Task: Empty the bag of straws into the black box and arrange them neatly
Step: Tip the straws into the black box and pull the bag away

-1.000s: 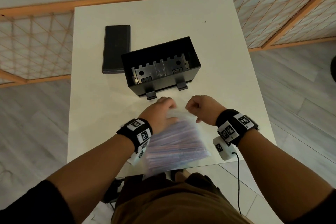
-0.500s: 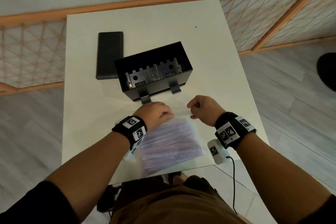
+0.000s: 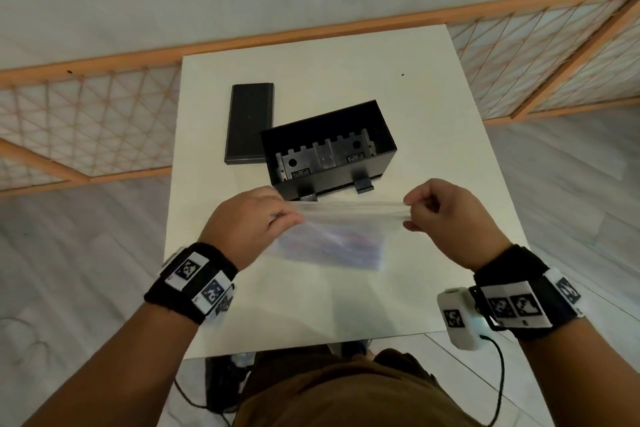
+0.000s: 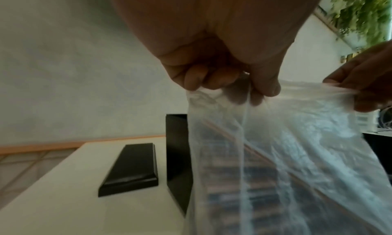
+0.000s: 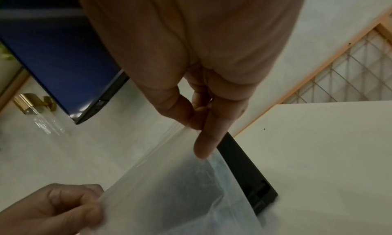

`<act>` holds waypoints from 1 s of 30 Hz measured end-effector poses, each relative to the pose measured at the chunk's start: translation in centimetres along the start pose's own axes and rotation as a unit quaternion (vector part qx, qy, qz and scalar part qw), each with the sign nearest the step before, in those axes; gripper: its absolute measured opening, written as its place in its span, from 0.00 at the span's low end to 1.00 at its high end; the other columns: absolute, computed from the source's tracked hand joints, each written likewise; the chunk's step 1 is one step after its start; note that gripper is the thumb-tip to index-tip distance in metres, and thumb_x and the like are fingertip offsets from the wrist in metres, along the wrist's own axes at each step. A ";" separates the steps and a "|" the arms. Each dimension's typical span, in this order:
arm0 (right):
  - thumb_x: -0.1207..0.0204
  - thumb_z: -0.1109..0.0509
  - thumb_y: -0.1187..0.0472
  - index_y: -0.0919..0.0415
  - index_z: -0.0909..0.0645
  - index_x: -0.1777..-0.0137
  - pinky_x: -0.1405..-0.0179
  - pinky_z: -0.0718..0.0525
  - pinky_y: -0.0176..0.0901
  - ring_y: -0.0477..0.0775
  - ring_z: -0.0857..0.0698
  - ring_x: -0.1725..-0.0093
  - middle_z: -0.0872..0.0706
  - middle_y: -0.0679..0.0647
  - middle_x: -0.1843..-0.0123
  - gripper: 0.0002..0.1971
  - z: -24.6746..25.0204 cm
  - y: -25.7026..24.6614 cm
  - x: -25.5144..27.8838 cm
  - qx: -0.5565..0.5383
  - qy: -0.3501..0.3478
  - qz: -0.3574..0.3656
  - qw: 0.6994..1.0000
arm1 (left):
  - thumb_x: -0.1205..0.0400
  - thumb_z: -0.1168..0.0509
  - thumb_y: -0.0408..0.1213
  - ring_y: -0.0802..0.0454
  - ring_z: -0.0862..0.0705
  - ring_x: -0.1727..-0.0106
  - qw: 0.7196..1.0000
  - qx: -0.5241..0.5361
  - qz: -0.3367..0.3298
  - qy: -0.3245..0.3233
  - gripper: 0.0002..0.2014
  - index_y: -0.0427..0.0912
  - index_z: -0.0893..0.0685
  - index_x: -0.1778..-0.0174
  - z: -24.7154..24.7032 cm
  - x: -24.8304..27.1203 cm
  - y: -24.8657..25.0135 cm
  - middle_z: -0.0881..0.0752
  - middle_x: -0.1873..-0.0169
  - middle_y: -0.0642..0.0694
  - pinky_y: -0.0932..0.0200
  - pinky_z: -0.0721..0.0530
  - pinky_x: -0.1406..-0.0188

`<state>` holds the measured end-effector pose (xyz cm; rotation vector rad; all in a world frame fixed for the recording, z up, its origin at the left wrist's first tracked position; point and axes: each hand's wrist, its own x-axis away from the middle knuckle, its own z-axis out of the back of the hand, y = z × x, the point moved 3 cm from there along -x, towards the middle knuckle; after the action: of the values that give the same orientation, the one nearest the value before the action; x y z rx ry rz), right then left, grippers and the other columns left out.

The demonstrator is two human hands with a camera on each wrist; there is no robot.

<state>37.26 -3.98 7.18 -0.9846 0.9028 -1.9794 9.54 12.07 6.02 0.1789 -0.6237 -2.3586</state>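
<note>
Fingers (image 3: 291, 218) of the left hand (image 3: 251, 229) and right hand (image 3: 446, 218) pinch the bag of straws (image 3: 332, 243), stretching its mouth taut. Above the tabletop (image 3: 433, 135), it hangs at 6 o'clock of the black box (image 3: 329, 149).

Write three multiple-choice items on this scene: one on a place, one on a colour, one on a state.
1. Where is the lid?
A. On the box
B. Flat on the table, left of the box
C. On the floor

2. What colour is the box?
A. Black
B. White
C. Orange

3. How is the bag held?
A. Left hand alone
B. Lying unheld
C. Pinched by both hands

Key: 1 B, the lid lies beside the open box; 2 A, its walls are black; 3 C, left hand and right hand stretch its top edge.
</note>
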 end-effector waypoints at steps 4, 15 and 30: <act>0.22 0.34 0.66 0.52 0.17 0.53 0.56 0.12 0.53 0.52 0.07 0.59 0.11 0.49 0.68 0.08 0.6 -0.1 0.4 0.028 0.035 0.006 0.999 | 0.15 0.33 0.54 0.53 0.15 0.58 0.992 -0.065 0.035 0.099 0.15 0.50 0.07 0.56 2.9 1.0 -1.1 0.13 0.56 0.55 0.55 0.18 0.60; 0.24 0.32 0.63 0.46 0.17 0.52 0.57 0.12 0.60 0.61 0.15 0.63 0.19 0.57 0.67 0.09 -1.7 -0.9 1.0 0.093 -0.023 0.061 0.994 | 0.17 0.29 0.51 0.57 0.11 0.54 0.906 0.244 0.309 0.156 0.10 0.50 0.07 0.56 1.0 5.5 -1.0 0.08 0.59 0.56 0.55 0.13 0.47; 0.14 0.37 0.62 0.71 0.21 0.51 0.46 0.10 0.62 0.59 0.08 0.58 0.11 0.63 0.56 0.11 -5.7 2.9 0.5 -0.139 -0.029 -0.114 0.983 | 0.15 0.31 0.31 0.48 0.17 0.59 0.625 0.667 0.381 0.138 0.03 0.40 0.19 0.49 -2.7 6.1 -0.2 0.20 0.68 0.45 0.52 0.11 0.49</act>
<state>33.03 -4.34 2.32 -1.3482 1.0951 -2.0347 5.61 7.19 3.76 0.7198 -1.7394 -0.6346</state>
